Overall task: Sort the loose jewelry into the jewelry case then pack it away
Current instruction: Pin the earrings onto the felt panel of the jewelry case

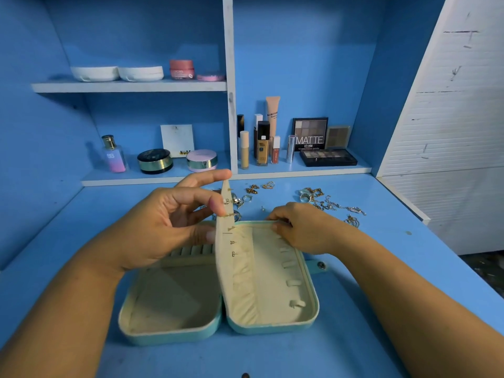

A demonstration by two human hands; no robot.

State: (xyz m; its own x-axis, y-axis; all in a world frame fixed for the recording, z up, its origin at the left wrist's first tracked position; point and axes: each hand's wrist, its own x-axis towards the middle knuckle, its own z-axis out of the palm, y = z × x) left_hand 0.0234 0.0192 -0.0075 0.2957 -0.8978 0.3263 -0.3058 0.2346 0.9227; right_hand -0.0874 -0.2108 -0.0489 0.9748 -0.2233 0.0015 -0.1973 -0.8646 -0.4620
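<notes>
1. The jewelry case (169, 336) lies wide open on the blue tabletop (354, 336), right in front of the person.
2. The left hand (163, 225) pinches the cream flap (225, 268) in the middle of the case and holds it standing up.
3. Small gold earrings (232, 242) are stuck on the flap.
4. The right hand (302, 227) is at the far edge of the case's right half. Its fingers are bent, but I cannot tell if it grips anything.
5. The left half of the case has soft ring rolls (191, 251) at its far end.
6. The loose jewelry (327, 203), chains and rings, lies on the tabletop just behind the case.
7. Behind that, a low shelf (313, 170) has makeup on it, and a palette (311, 133) there says MATTE.
</notes>
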